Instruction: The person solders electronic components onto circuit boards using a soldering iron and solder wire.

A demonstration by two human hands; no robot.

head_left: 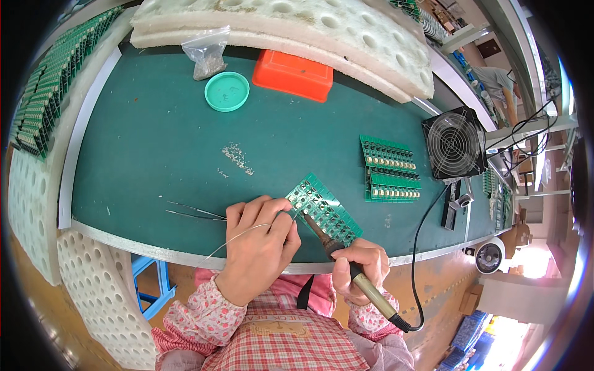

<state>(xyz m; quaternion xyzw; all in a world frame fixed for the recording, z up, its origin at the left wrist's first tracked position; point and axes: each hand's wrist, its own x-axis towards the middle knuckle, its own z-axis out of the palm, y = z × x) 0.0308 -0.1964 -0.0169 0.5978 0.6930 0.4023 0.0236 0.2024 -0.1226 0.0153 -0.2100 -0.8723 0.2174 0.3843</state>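
My right hand (364,267) is wrapped round the handle of a soldering iron (369,293). Its tip touches or hovers just over a green circuit board panel (333,213) with rows of small white and black parts, lying at a slant near the table's front edge. With its fingers curled, my left hand (257,240) rests at the panel's left end. A thin solder wire (238,235) runs through those fingers toward the iron's tip. Thin metal tweezers (197,211) stick out leftward from the same hand; their other end is hidden by it.
Two panels (391,179) lie right, near a black fan (455,143) and the iron's cable (416,263). Tiny pale parts (237,157) are scattered mid-table. Behind stand a teal lid (227,91), a plastic bag (208,55), a red box (292,75) and white foam (278,25). Boards (52,86) line the left.
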